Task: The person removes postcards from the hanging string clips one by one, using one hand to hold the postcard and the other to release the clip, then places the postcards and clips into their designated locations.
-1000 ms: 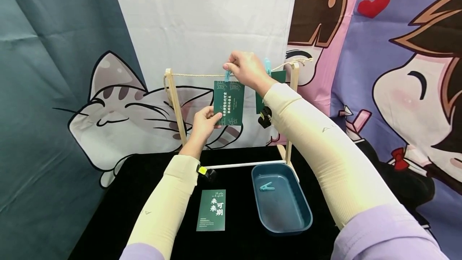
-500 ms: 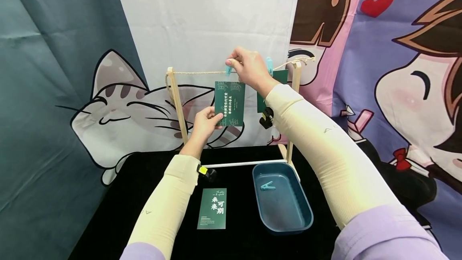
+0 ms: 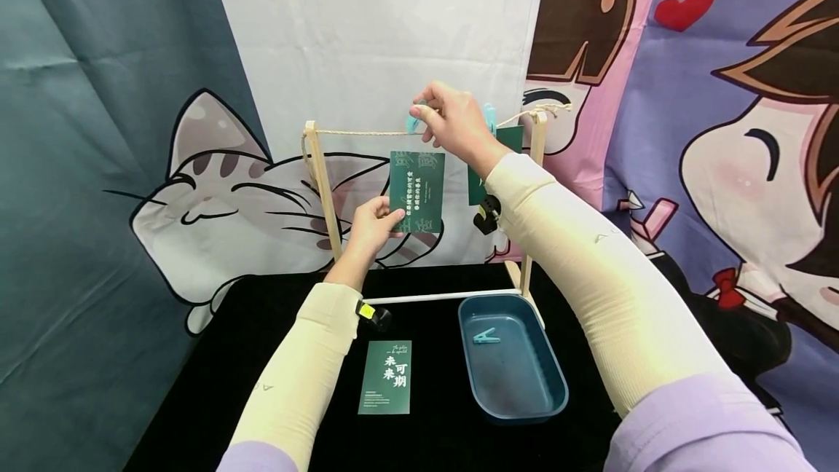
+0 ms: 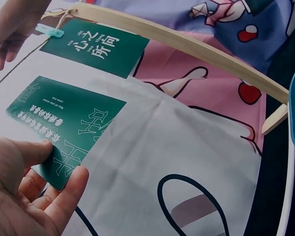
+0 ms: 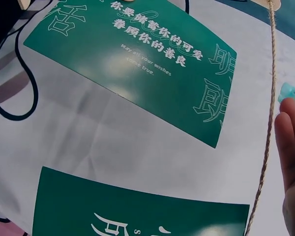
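My left hand (image 3: pixel 375 223) pinches a green printed card (image 3: pixel 419 191) by its lower left edge, holding it upright just under the rope (image 3: pixel 360 133). Above the card, my right hand (image 3: pixel 454 119) pinches a light blue clothespin (image 3: pixel 412 124) at rope height, and a gap separates the clothespin from the card. In the right wrist view only the tip of this clothespin (image 5: pixel 292 93) shows beside the fingers. Another green card (image 4: pixel 96 49) hangs from the rope by a light blue clothespin (image 4: pixel 49 31), partly covered by my right wrist in the head view.
The rope runs between two wooden posts (image 3: pixel 323 188) of a frame with a white lower bar (image 3: pixel 446 297). On the black tabletop lie a green card (image 3: pixel 385 377) and a blue bin (image 3: pixel 514 381) with one clothespin (image 3: pixel 486 336) inside. A printed cloth (image 3: pixel 373 35) hangs behind.
My right hand has risen slightly, and its clothespin has gone from the card's top edge up to the rope, now tilted. The card in my left hand has sunk a little.
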